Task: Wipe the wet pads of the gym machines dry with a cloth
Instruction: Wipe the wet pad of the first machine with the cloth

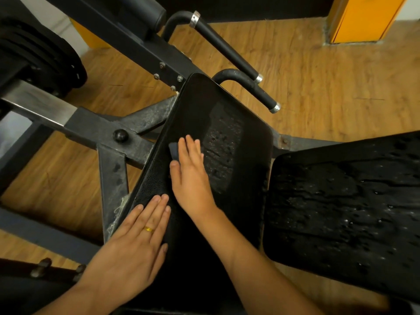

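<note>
A: Where is the cloth kept?
B: Pressed under the flat-fingered right hand on the back pad (droplets rightward). The left hand is laid flat on it. Overlapping strokes are advised.

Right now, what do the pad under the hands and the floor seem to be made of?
The pad looks like black vinyl or leatherette: smooth sheen, water beading on top. The floor looks like wood or wood-look laminate: brown grain lines; which one I cannot tell.
</note>
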Demonstrator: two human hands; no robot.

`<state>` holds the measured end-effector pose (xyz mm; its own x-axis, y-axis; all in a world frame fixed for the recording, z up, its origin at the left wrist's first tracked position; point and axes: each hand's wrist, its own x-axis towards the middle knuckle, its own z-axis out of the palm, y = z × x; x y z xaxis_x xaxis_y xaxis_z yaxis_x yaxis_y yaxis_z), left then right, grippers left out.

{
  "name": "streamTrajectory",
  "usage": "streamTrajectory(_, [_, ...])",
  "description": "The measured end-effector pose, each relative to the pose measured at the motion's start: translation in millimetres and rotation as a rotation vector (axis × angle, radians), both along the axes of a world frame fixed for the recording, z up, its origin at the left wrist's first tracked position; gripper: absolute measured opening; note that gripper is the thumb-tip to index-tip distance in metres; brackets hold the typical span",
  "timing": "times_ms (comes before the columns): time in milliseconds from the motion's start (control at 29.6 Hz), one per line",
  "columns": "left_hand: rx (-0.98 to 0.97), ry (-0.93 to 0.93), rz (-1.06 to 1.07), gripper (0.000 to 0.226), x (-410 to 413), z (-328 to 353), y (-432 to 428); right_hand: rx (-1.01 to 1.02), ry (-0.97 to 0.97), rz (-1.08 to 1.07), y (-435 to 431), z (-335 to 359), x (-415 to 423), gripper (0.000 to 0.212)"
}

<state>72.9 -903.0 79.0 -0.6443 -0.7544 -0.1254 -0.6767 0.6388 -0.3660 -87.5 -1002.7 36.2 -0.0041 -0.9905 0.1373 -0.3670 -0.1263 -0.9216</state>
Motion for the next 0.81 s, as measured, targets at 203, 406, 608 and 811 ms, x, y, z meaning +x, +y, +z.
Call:
streamTrajectory(203, [-0.002, 0.003, 0.011, 0.068, -2.7, 2.9, 2.2, 0.025, 0.019, 0.017, 58.0, -20.0, -1.7, 0.056])
streamTrajectory(406, [-0.009, -0.012, 0.02, 0.068, -4.2, 5.5, 4.0, 0.148, 0.06, -0.144, 102.9, -69.7, -33.7, 0.054])
streamTrajectory(608, [-0.012, -0.033, 0.018, 0.068, -5.3, 7.4, 4.5, 0.347, -0.091, -0.37, 102.1, -70.7, -33.3, 0.054])
streamTrajectory(811, [-0.018, -0.034, 0.028, 0.069, -5.6, 7.2, 4.4, 0.246, -0.078, -0.287, 113.4, -62.3, -17.3, 0.056])
